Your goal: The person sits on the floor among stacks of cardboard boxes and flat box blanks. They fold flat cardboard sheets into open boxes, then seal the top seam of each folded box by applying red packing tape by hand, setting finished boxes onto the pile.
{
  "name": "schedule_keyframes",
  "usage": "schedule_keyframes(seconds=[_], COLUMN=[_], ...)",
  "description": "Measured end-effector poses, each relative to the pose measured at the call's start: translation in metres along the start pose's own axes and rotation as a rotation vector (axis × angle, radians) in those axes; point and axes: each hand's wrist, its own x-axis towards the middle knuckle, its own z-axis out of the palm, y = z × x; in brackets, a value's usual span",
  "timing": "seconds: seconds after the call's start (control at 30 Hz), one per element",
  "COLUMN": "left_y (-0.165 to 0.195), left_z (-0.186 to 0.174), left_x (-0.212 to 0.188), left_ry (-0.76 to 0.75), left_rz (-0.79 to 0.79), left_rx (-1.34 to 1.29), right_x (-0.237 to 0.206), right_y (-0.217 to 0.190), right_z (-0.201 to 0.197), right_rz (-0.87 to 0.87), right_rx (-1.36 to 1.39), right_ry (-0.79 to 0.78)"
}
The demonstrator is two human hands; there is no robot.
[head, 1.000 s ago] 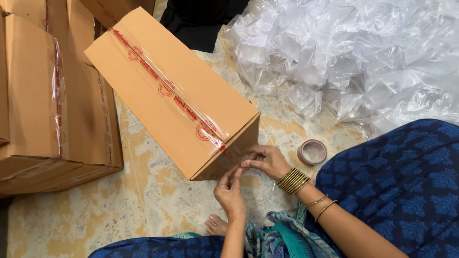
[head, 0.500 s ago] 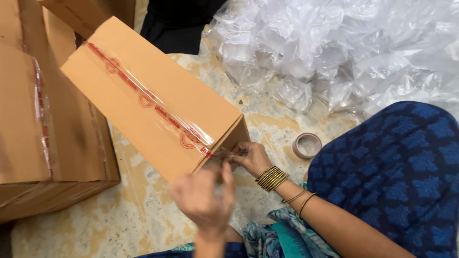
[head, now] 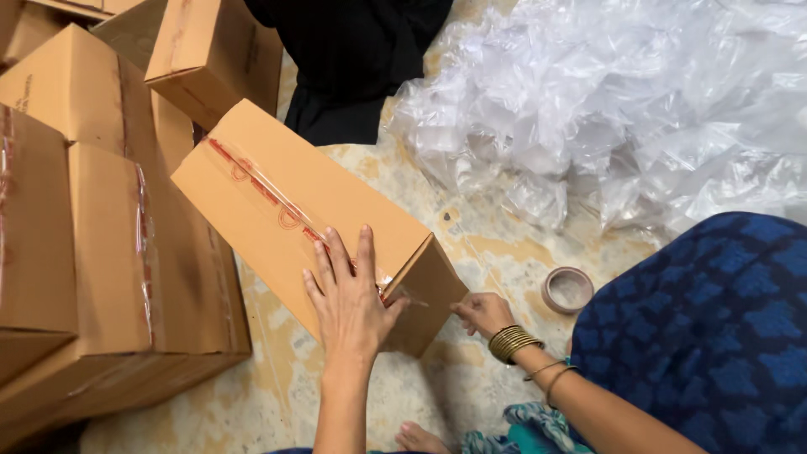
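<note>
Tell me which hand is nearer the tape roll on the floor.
Right. The right hand is at the box's end, just left of the tape roll; the left hand lies flat on the cardboard box, farther away.

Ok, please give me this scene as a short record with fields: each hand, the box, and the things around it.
left hand: left hand lies flat, fingers spread, on top of the cardboard box, over its taped seam
right hand: right hand at the box's near end, by the loose clear tape; grip unclear
box: closed, tilted, resting on the floor
tape roll: tape roll on the floor, right of the box
left side: stacked cartons
top right: heap of clear plastic bags
</note>
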Motion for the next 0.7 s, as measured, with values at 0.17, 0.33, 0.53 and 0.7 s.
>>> schedule_keyframes(seconds=[0.17, 0.33, 0.53, 0.7], left_y=[-0.013, -0.012, -0.006, -0.007], left_z=[0.016, 0.018, -0.001, 0.018], left_x=[-0.005, -0.007, -0.025, -0.082], left_ry=[0.069, 0.101, 0.424, 0.627], left_rz=[0.096, 0.09, 0.157, 0.287], left_rx=[-0.133, -0.133, -0.556, -0.706], right_x=[0.028, 0.057, 0.05, 0.03], right_y=[0.006, 0.028, 0.033, -0.055], right_z=[-0.002, 0.018, -0.026, -0.051], right_rz=[-0.371, -0.383, -0.325, -0.718], right_rx=[0.297, -0.028, 0.055, -0.204], right_ry=[-0.615, -0.308, 0.159, 0.116])
